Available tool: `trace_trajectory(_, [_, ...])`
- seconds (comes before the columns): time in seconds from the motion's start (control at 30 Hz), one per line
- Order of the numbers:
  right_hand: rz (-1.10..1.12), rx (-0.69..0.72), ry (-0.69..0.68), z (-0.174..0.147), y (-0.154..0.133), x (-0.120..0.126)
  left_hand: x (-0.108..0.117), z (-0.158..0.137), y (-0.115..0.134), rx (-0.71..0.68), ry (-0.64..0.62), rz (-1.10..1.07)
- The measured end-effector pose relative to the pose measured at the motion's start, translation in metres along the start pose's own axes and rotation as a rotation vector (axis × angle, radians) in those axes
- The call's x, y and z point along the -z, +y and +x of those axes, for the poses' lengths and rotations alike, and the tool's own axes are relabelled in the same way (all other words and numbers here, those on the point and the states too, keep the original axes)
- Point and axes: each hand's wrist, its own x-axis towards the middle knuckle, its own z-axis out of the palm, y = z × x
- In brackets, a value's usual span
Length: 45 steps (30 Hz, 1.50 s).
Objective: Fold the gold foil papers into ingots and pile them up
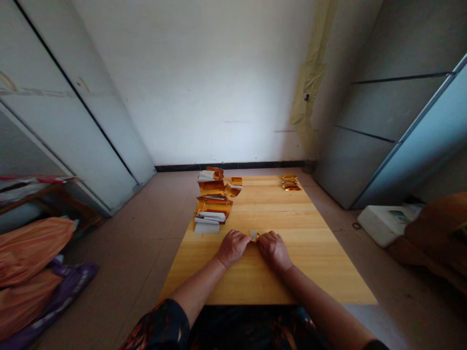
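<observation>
Between my two hands, low over the wooden table, is a small sheet of gold foil paper (253,235) with a pale grey patch showing. My left hand (234,247) pinches its left end, and my right hand (273,249) has its fingers closed on the right end. Beyond my left hand lie stacks of gold foil paper (213,208), some sheets with their white side up. A single pale sheet (206,228) rests at the near end of these stacks. Several folded gold foil pieces (290,183) sit at the table's far right corner.
The wooden table (321,272) has its far edge near a white wall (204,87). Cabinets stand on the left (91,112), and a grey refrigerator-like unit (365,131) on the right. A white box (383,224) and orange bags (32,248) lie on the floor.
</observation>
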Motion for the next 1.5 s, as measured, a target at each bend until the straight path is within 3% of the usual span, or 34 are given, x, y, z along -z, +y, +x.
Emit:
trace_trajectory(0.13, [0.082,-0.065,0.010,0.004,0.003,-0.005,-0.006,-0.001,0.000,0.084,0.016,-0.066])
trace_trajectory(0.27, [0.077,-0.086,-0.054,0.008,0.009,-0.005,-0.011,0.005,-0.002,0.264,0.055,-0.210])
trace_trajectory(0.43, [0.034,-0.216,-0.121,0.015,0.008,-0.006,-0.018,0.013,-0.002,0.431,0.074,-0.318])
trace_trajectory(0.73, [-0.007,-0.344,-0.101,0.019,-0.001,-0.007,-0.021,0.016,0.000,0.473,0.118,-0.361])
trace_trajectory(1.5, [-0.071,-0.312,-0.162,0.017,-0.010,-0.003,-0.018,0.017,0.000,0.347,0.068,-0.272])
